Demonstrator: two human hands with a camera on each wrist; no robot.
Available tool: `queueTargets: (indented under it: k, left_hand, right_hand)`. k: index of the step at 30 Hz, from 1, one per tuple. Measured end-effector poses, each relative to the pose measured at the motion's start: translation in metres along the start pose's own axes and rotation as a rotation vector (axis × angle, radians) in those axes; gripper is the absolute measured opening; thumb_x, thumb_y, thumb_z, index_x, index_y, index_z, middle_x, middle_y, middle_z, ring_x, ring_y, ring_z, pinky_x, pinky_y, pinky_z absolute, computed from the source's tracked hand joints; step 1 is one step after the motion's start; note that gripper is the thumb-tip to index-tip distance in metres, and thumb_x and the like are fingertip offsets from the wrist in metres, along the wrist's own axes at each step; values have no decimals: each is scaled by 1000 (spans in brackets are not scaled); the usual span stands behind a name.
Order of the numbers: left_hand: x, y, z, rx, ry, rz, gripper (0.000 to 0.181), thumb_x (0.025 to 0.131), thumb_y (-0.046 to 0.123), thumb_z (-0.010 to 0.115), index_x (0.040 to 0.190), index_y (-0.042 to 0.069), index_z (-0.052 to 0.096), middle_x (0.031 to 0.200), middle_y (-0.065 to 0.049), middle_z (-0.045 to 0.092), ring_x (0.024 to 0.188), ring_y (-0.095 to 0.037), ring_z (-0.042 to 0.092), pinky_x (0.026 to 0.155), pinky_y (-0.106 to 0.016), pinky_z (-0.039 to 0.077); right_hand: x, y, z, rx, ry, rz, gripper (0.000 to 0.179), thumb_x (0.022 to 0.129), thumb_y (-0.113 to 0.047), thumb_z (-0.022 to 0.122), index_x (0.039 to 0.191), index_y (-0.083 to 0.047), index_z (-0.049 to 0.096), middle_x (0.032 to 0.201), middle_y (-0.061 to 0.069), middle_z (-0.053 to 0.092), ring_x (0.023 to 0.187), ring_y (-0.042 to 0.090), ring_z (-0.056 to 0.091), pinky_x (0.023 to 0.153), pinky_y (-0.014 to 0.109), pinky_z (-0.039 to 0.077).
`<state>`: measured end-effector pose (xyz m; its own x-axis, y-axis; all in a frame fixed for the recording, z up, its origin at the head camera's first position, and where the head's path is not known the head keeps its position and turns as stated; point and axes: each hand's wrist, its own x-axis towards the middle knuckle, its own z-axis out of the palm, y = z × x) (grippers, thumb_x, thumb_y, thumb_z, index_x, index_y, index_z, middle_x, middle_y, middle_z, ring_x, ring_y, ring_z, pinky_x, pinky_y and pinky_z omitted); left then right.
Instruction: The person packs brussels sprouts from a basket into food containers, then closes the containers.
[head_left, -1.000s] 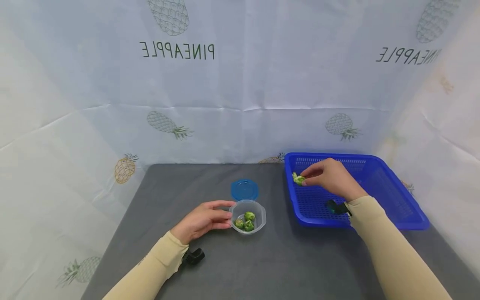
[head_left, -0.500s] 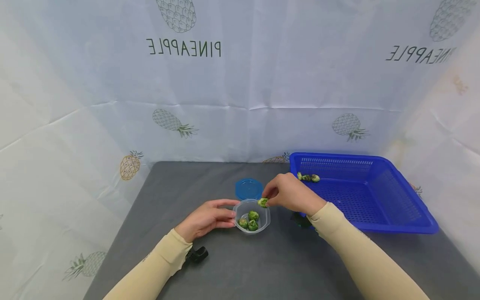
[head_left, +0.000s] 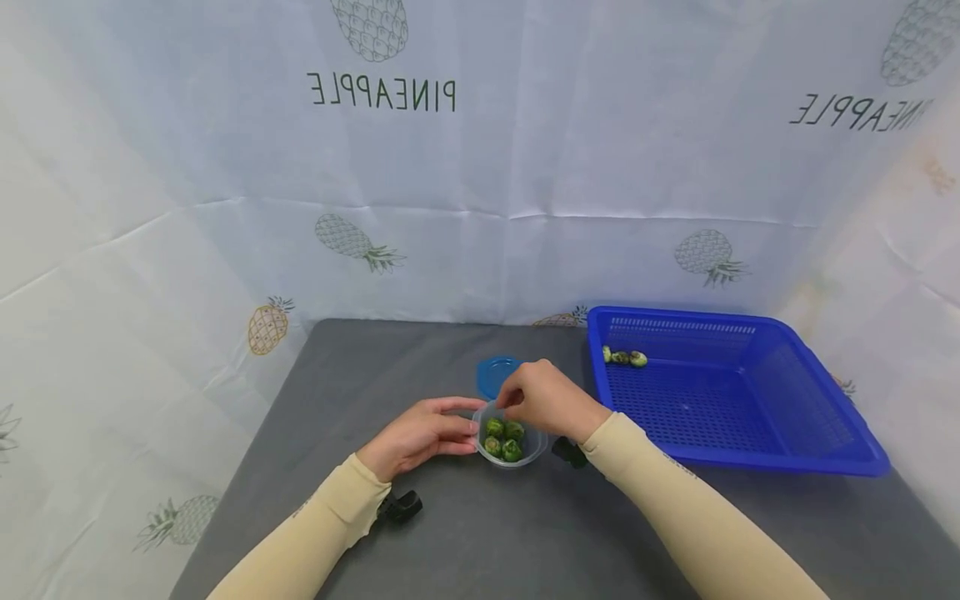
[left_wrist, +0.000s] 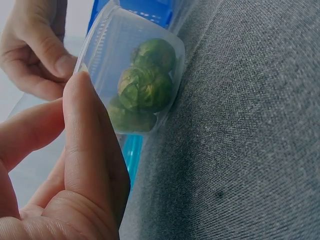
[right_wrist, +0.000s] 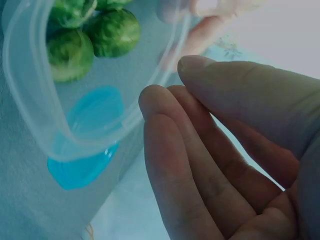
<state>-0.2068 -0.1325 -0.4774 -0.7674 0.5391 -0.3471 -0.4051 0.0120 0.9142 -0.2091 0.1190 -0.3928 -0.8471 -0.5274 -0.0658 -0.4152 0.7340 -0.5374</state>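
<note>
My left hand (head_left: 420, 435), fingers extended, touches one bowl (head_left: 537, 448) of four sprouts (head_left: 512, 451); my right hand (head_left: 551, 400) hovers, fingers narrowly parted; one basket (head_left: 757, 463) holds three sprouts (head_left: 620, 357).

Left hand (head_left: 422, 435): fingers stretched out rightward!
Right hand (head_left: 553, 402): just beside it, fingers bent, thumb near fingertips!
</note>
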Motion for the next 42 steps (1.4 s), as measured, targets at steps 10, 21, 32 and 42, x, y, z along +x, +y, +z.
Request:
queueTargets:
  k: [10, 21, 32, 42]
  left_hand:
    - [3, 1, 3, -15, -5, -9, 53, 104, 11, 73, 155, 8, 58, 115, -10, 74, 90, -13, 76, 90, -31, 68]
    - [0, 1, 3, -10, -8, -7, 57, 104, 8, 72, 158, 8, 55, 114, -9, 72, 90, -13, 77, 90, -31, 68]
    - [2, 1, 3, -27, -13, -21, 58, 103, 10, 74, 158, 7, 55, 112, -10, 73, 88, -13, 77, 89, -31, 68]
    - [2, 0, 5, -45, -10, -29, 58, 103, 8, 74, 157, 7, 55, 110, -10, 74, 88, -13, 78, 87, -29, 68]
  right_hand:
    - [-16, 17, -27, 55, 38, 17, 14, 99, -10, 79, 110, -16, 86, 107, 0, 82, 90, 10, 75, 82, 34, 66]
    - [-43, 56, -79, 49, 165, 130, 16, 101, -16, 78, 115, -22, 85, 111, -3, 82, 100, 17, 77, 89, 43, 66]
    - [-67, 150, -118, 115, 184, 319, 29, 106, -26, 73, 131, -13, 78, 130, 13, 77, 119, 34, 73, 104, 59, 60]
    - [-68, 207, -115, 241, 117, 429, 43, 105, -21, 73, 142, 1, 68, 146, 25, 67, 133, 43, 67, 115, 61, 54]
